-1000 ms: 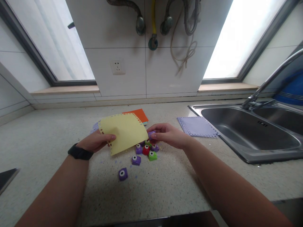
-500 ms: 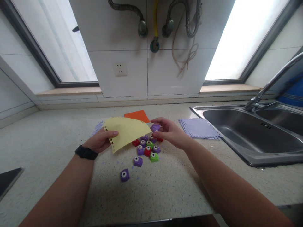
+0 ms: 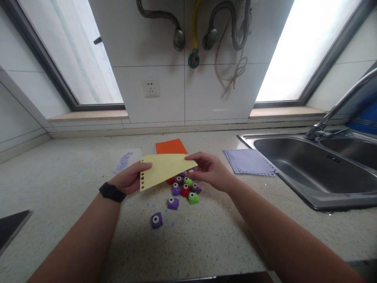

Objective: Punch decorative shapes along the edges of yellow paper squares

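Observation:
A sheet of yellow paper (image 3: 165, 168) is held up over the counter, tilted, with small shapes punched along its left edge. My left hand (image 3: 132, 175) pinches that left side, thumb on top. At the opposite corner, my right hand (image 3: 210, 169) has its index finger on the paper and its thumb lower down; whether a punch is also between these fingers is hidden. Below lie several small craft punches: a purple one (image 3: 156, 220), another purple punch (image 3: 172, 203), a green punch (image 3: 193, 198) and a red punch (image 3: 185, 190). The paper covers part of the pile.
Orange paper (image 3: 171, 146) lies behind the yellow sheet. Purple punched sheets (image 3: 250, 161) are stacked by the steel sink (image 3: 294, 169) at right. Purple paper scraps (image 3: 124, 161) lie at left. A dark flat object (image 3: 13, 226) sits at the far left edge.
The yellow paper has shifted right and flattened, its right end now at my right hand's fingers. My right index finger has come onto the sheet. The view has tilted slightly.

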A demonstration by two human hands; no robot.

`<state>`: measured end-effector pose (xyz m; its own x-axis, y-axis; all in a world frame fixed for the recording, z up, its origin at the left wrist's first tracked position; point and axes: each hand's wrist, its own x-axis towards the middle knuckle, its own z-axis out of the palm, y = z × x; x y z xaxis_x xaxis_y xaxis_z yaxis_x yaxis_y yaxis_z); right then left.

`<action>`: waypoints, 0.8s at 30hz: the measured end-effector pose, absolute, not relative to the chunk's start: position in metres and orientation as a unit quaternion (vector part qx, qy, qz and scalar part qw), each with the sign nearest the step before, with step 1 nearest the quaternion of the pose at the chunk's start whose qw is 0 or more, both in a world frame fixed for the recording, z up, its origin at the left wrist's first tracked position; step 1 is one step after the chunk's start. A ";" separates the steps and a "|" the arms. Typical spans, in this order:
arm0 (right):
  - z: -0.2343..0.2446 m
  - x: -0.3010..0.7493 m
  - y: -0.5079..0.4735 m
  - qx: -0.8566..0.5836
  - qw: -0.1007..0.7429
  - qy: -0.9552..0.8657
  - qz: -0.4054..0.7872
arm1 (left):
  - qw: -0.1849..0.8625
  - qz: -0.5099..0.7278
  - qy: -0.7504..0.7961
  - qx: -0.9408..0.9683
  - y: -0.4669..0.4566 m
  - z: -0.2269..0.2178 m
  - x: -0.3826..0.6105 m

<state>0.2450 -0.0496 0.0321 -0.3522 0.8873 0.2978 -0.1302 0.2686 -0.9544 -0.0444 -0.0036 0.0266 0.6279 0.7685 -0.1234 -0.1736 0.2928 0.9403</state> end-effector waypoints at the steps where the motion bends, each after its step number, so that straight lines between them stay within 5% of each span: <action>1: 0.033 0.246 -0.048 -0.308 0.491 -0.617 0.532 | 0.746 0.290 0.303 0.518 -0.002 0.027 -0.046; 5: 0.035 0.250 -0.043 -0.341 0.523 -0.543 0.561 | 0.627 0.354 0.343 0.604 0.007 0.027 -0.051; 11: 0.040 0.249 -0.044 -0.337 0.516 -0.470 0.632 | 0.207 0.610 0.383 0.662 0.010 0.026 -0.045; 19: 0.041 0.247 -0.050 -0.300 0.472 -0.498 0.663 | 0.391 0.528 0.409 0.634 -0.009 0.034 -0.036; 24: 0.047 0.255 -0.048 -0.287 0.566 -0.511 0.579 | 0.429 0.591 0.386 0.563 -0.007 0.033 -0.036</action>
